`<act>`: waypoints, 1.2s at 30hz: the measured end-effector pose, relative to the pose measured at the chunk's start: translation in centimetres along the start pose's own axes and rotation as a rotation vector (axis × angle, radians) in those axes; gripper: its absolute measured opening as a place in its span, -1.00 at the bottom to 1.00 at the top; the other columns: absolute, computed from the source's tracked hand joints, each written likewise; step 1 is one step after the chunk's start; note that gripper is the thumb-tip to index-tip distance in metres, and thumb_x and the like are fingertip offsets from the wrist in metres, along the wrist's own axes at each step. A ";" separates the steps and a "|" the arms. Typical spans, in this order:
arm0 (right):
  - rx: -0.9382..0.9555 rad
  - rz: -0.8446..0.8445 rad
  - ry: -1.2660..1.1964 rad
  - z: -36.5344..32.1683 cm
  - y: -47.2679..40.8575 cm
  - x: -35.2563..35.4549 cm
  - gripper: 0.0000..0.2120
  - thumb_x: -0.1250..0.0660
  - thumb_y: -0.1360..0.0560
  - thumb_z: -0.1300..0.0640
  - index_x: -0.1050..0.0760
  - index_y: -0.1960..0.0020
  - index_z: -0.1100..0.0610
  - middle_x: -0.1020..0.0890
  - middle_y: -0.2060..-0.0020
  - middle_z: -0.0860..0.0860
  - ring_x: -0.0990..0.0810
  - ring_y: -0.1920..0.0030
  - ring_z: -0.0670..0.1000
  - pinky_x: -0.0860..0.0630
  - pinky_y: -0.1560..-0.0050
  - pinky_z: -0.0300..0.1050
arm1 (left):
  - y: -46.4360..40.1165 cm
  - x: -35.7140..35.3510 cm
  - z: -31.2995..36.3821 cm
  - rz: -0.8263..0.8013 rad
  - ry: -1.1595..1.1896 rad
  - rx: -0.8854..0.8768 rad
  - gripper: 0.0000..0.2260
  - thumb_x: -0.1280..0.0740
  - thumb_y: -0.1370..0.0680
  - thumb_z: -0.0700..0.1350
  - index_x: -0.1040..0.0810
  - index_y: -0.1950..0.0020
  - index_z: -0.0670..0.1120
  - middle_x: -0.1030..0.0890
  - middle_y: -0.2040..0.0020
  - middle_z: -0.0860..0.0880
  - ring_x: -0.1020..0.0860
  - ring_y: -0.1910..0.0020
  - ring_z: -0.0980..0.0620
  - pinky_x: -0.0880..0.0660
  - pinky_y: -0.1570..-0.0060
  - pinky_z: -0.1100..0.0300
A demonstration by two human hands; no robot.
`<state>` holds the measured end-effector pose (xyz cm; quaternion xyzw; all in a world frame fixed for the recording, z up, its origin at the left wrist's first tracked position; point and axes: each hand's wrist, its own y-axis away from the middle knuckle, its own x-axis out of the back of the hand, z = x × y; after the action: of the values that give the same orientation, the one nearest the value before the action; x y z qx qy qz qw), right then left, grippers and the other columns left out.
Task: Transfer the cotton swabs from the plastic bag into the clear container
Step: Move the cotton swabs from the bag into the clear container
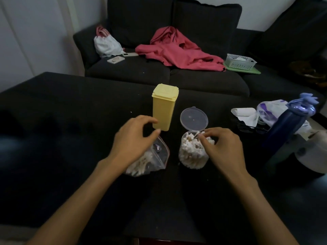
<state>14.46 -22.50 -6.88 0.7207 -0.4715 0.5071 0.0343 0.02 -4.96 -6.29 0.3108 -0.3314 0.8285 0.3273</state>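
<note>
**Swabs going in, a pinch at a time**

Head view: near the middle of the dark tabletop point(70, 106), toward its near edge, the plastic bag point(155, 161) lies slumped with cotton swabs point(139, 167) bunched in its lower end. Just beside it, to the right, stands the clear container point(192, 156), lid point(194, 119) flipped open and upright behind it, already packed nearly full with swabs standing on end. The right hand point(224, 147) pinches a few swabs at the container's mouth. The left hand point(134, 138) hovers over the bag's opening with fingers curved and apart, apparently holding nothing (contact with the bag is hidden beneath the palm). A yellow box point(164, 106) stands just behind the bag.

Swabs are featherlight, thin and bendable, and they tangle; best taken as a small bundle around mid-stem, kept parallel. The bag is limp and slippery, so it likely needs steadying at its mouth.
</note>
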 end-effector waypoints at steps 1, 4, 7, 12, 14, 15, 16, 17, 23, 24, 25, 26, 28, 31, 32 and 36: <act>-0.005 -0.007 0.059 -0.1 0.1 0.1 -0.81 -0.36 -0.48 0.05 -0.64 -0.05 0.05 -0.65 -0.02 -0.06 -0.58 -0.03 -0.09 -0.51 0.00 -0.17 | 0.1 0.7 -0.7 0.013 -0.029 0.060 -0.71 -0.31 -0.53 0.05 -0.47 -0.26 0.13 -0.52 -0.20 0.14 -0.43 -0.18 0.21 -0.40 -0.07 0.21; -0.069 -0.049 0.158 -0.5 0.4 0.2 -0.76 -0.33 -0.51 0.05 -0.59 -0.16 0.02 -0.67 -0.02 -0.03 -0.61 -0.01 -0.03 -0.50 0.02 -0.14 | 0.6 1.9 -3.0 -0.096 -0.164 0.235 -0.73 -0.28 -0.55 0.07 -0.48 -0.25 0.12 -0.56 -0.15 0.10 -0.51 -0.10 0.15 -0.43 0.06 0.19; -0.048 0.001 0.126 -1.6 0.7 -0.1 -0.72 -0.35 -0.48 0.02 -0.56 -0.19 -0.03 -0.67 0.05 -0.04 -0.61 0.02 -0.03 -0.54 -0.05 -0.01 | 1.4 2.2 -4.6 -0.301 -0.271 0.413 -0.61 -0.18 -0.55 0.22 -0.43 -0.26 0.02 -0.55 -0.10 0.03 -0.52 0.04 0.10 -0.42 0.15 0.16; 0.125 -0.243 -0.078 -4.5 1.8 -2.8 -0.79 -0.32 -0.51 0.15 -0.54 -0.13 -0.02 -0.60 0.01 -0.13 -0.49 0.11 -0.26 -0.43 0.11 -0.40 | 2.9 1.8 -5.2 -0.527 -0.313 0.542 -0.41 -0.05 -0.47 0.42 -0.56 -0.01 -0.05 -0.58 0.17 0.01 -0.59 0.16 0.02 -0.47 0.22 0.16; 0.163 -0.402 -0.118 -5.3 2.2 -3.8 -0.74 -0.25 -0.54 0.20 -0.50 -0.21 0.01 -0.58 -0.08 -0.11 -0.49 0.05 -0.25 -0.47 0.02 -0.35 | 3.2 1.3 -5.1 -0.528 -0.208 0.506 -0.48 -0.10 -0.47 0.39 -0.55 0.04 -0.02 -0.61 0.13 0.01 -0.60 0.14 0.04 -0.50 0.15 0.17; 0.191 -0.459 -0.113 -5.6 2.2 -4.3 -0.71 -0.21 -0.55 0.23 -0.50 -0.23 0.04 -0.57 -0.13 -0.07 -0.50 -0.05 -0.21 -0.43 -0.12 -0.33 | 3.4 1.0 -5.1 -0.519 -0.147 0.485 -0.56 -0.14 -0.48 0.36 -0.52 0.07 0.01 -0.61 0.12 0.03 -0.58 0.16 0.09 -0.49 0.14 0.18; 0.227 -0.504 -0.068 -5.6 2.2 -4.5 -0.70 -0.20 -0.56 0.24 -0.49 -0.26 0.07 -0.55 -0.19 -0.04 -0.47 -0.17 -0.16 -0.33 -0.21 -0.34 | 3.4 0.6 -4.9 -0.507 -0.077 0.469 -0.65 -0.20 -0.49 0.30 -0.50 0.07 0.03 -0.60 0.12 0.05 -0.56 0.18 0.13 -0.49 0.13 0.20; 0.258 -0.535 -0.024 -5.9 2.2 -4.9 -0.69 -0.19 -0.55 0.24 -0.50 -0.26 0.09 -0.53 -0.23 -0.02 -0.43 -0.26 -0.10 -0.23 -0.24 -0.37 | 3.4 0.4 -5.1 -0.494 -0.010 0.469 -0.73 -0.26 -0.51 0.23 -0.50 0.06 0.04 -0.60 0.11 0.05 -0.56 0.17 0.14 -0.50 0.11 0.19; 0.029 -0.499 -0.120 -6.0 2.5 -6.3 -0.75 -0.28 -0.53 0.16 -0.55 -0.18 0.02 -0.62 -0.01 -0.09 -0.58 0.03 -0.16 -0.56 -0.07 -0.13 | 2.8 -0.6 -5.8 -0.425 0.479 0.669 -0.80 -0.32 -0.52 -0.22 -0.48 -0.14 -0.10 -0.62 -0.01 -0.10 -0.63 0.07 0.01 -0.59 0.05 0.10; -0.022 -0.501 -0.155 -5.8 2.4 -6.3 -0.75 -0.30 -0.52 0.15 -0.55 -0.18 0.02 -0.62 0.05 -0.10 -0.58 0.08 -0.16 -0.57 -0.04 -0.15 | 2.9 -0.6 -5.6 -0.435 0.574 0.707 -0.77 -0.31 -0.53 -0.23 -0.47 -0.18 -0.11 -0.62 -0.03 -0.11 -0.62 0.06 0.03 -0.58 0.11 0.16; -0.089 -0.524 -0.211 -5.7 2.2 -6.1 -0.75 -0.32 -0.51 0.15 -0.54 -0.17 0.04 -0.61 0.10 -0.10 -0.59 0.11 -0.15 -0.58 -0.01 -0.18 | 2.9 -0.6 -5.5 -0.447 0.647 0.733 -0.74 -0.29 -0.54 -0.23 -0.45 -0.22 -0.10 -0.61 -0.06 -0.11 -0.62 0.03 0.03 -0.56 0.13 0.19; -0.166 -0.564 -0.292 -5.7 2.1 -5.9 -0.74 -0.35 -0.49 0.15 -0.53 -0.18 0.06 -0.62 0.12 -0.06 -0.60 0.13 -0.13 -0.58 0.04 -0.21 | 2.9 -0.6 -5.4 -0.458 0.693 0.743 -0.73 -0.28 -0.55 -0.23 -0.44 -0.25 -0.10 -0.61 -0.08 -0.10 -0.61 0.00 0.03 -0.55 0.12 0.20; -0.290 -0.670 -0.442 -5.9 1.8 -5.2 -0.70 -0.38 -0.47 0.16 -0.48 -0.19 0.10 -0.64 0.13 0.03 -0.62 0.18 -0.10 -0.56 0.18 -0.29 | 3.0 -0.8 -5.6 -0.482 0.767 0.739 -0.72 -0.27 -0.56 -0.22 -0.44 -0.27 -0.08 -0.61 -0.11 -0.09 -0.61 -0.05 0.02 -0.55 0.06 0.17; -0.330 -0.749 -0.572 -6.4 1.8 -4.5 -0.71 -0.35 -0.49 0.22 -0.43 -0.19 0.09 -0.63 0.17 0.01 -0.61 0.28 -0.16 -0.49 0.34 -0.39 | 3.0 -0.9 -5.9 -0.536 0.887 0.708 -0.71 -0.25 -0.57 -0.23 -0.46 -0.27 -0.04 -0.63 -0.12 -0.08 -0.61 -0.10 0.00 -0.53 -0.11 0.07; -0.332 -0.747 -0.598 -6.4 1.7 -4.3 -0.73 -0.33 -0.50 0.24 -0.43 -0.17 0.08 -0.62 0.18 0.00 -0.60 0.29 -0.16 -0.49 0.35 -0.40 | 2.9 -0.9 -5.9 -0.563 0.919 0.692 -0.71 -0.25 -0.57 -0.23 -0.47 -0.27 -0.02 -0.64 -0.11 -0.08 -0.61 -0.10 -0.01 -0.52 -0.15 0.04; -0.344 -0.724 -0.637 -6.7 1.7 -4.3 -0.82 -0.30 -0.52 0.25 -0.42 -0.09 0.07 -0.60 0.18 -0.01 -0.58 0.26 -0.13 -0.52 0.34 -0.39 | 2.8 -0.5 -5.6 -0.634 0.919 0.587 -0.72 -0.25 -0.57 -0.23 -0.51 -0.24 -0.02 -0.67 -0.08 -0.05 -0.63 -0.08 0.03 -0.52 -0.13 0.07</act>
<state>8.39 -17.15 -7.69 0.9405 -0.2553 0.1330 0.1803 -3.47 -2.55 -10.88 0.0831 0.1927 0.7966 0.5669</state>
